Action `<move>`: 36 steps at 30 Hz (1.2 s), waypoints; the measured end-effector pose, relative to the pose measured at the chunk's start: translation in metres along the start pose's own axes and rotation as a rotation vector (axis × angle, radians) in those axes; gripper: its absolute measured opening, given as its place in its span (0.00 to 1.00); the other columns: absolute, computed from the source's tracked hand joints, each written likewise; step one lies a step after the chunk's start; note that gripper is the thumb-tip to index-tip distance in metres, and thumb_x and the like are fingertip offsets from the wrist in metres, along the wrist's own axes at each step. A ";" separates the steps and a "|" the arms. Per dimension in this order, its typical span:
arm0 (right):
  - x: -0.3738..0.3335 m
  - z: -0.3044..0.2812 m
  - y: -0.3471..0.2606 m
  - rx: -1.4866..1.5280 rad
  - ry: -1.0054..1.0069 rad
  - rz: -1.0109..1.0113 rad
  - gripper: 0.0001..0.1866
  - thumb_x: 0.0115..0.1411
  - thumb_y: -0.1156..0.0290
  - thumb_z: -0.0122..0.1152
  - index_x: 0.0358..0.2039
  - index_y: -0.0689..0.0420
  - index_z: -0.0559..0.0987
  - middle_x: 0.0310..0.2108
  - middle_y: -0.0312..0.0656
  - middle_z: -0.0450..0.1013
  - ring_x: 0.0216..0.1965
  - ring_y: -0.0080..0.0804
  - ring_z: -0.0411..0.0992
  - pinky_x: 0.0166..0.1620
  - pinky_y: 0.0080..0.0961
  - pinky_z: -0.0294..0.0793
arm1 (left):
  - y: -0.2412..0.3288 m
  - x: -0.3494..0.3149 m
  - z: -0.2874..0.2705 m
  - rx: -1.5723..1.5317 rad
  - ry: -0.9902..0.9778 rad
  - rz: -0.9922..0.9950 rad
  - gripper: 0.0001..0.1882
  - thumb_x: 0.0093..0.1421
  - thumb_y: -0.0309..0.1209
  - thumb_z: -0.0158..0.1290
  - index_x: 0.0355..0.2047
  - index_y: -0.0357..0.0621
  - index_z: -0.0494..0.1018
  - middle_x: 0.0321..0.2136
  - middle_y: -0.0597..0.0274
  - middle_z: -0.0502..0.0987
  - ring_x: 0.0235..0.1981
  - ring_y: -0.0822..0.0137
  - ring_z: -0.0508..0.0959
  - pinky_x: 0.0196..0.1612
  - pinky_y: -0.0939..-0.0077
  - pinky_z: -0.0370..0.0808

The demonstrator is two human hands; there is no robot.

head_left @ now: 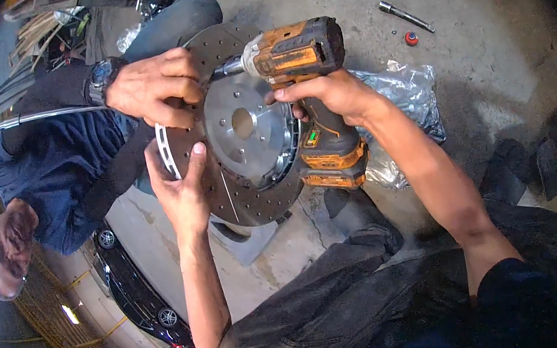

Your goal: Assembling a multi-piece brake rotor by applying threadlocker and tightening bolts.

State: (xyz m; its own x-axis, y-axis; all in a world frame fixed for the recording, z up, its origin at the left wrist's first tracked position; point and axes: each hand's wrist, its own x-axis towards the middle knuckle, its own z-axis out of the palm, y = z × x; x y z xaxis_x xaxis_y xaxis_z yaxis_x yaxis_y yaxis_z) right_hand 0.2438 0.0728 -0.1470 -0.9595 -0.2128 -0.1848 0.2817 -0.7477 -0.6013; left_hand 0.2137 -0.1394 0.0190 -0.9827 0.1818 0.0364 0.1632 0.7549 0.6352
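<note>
A yellow-and-black cordless impact wrench (296, 52) is gripped by my right hand (333, 97), its fingers wrapped round the handle. The tool's silver socket (227, 68) points left, over the upper part of a large drilled brake disc (225, 146). That disc has a dark outer ring and a bright centre with several bolt holes. My left hand (183, 188) grips the disc's left edge, thumb across its face. Just above, a co-worker's hand (154, 88) with a dark watch rests at the disc's upper left. Whether the socket sits on a bolt, I cannot tell.
On the concrete floor at the upper right lie a metal socket extension (406, 16) and a small red round piece (411, 39). Clear plastic packaging (401, 105) lies behind my right forearm. The co-worker (64, 163) crouches at the left; a dark car (136, 282) stands farther off.
</note>
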 end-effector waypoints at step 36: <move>-0.011 0.002 0.012 -0.315 0.080 -0.287 0.12 0.57 0.66 0.68 0.38 0.57 0.79 0.26 0.31 0.73 0.24 0.20 0.69 0.29 0.22 0.71 | 0.013 -0.001 0.002 0.061 -0.025 0.014 0.23 0.57 0.28 0.62 0.50 0.36 0.68 0.40 0.60 0.76 0.40 0.70 0.74 0.47 0.74 0.72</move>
State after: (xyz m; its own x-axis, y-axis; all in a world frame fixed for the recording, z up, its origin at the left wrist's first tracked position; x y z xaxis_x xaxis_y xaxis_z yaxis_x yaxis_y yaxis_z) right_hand 0.2577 0.0652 -0.1504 -0.9990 0.0343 -0.0276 0.0048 -0.5384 -0.8427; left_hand 0.2164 -0.1284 0.0251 -0.9779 0.2078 0.0250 0.1827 0.7891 0.5865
